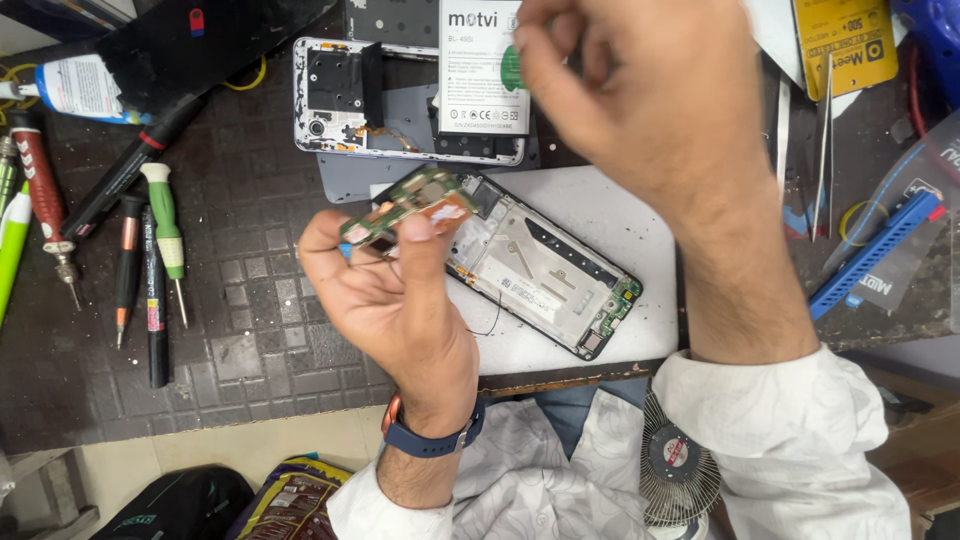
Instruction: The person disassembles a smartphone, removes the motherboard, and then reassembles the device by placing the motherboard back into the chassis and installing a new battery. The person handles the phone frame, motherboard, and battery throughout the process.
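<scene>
- The left hand (385, 290) is raised above the near middle of the table (250, 330), palm up, with thumb and fingers clamped on a small green circuit board (405, 205).
- The circuit board is held tilted, its long side running from near left up to far right, with a copper-coloured patch at its right end; it is clear of the table.
- The right hand (640, 90) hovers at the far middle, fingers curled together; I cannot tell whether anything is pinched in them, as the fingertips blur against what lies behind.
- Just to the right of the board lies an opened phone frame (545, 270), set on a slant on a white sheet (620, 220), its inner metal plate and a small green board at the near-right end showing.
- Farther off lies a second phone back shell (340, 100), inner side up, with a white-labelled battery (483, 70) partly over it.
- At the left of the table a row of tools lies roughly side by side: a green-handled screwdriver (167, 235), a black pen-like tool (155, 310) and a red-handled driver (45, 200).
- At the right, metal tweezers (825, 140) lie near a blue plastic strip (875, 250).
- A dark blue watch band (435, 435) circles the left wrist; a small round fan (675, 470) sits at the near edge, beside the white sleeves.
</scene>
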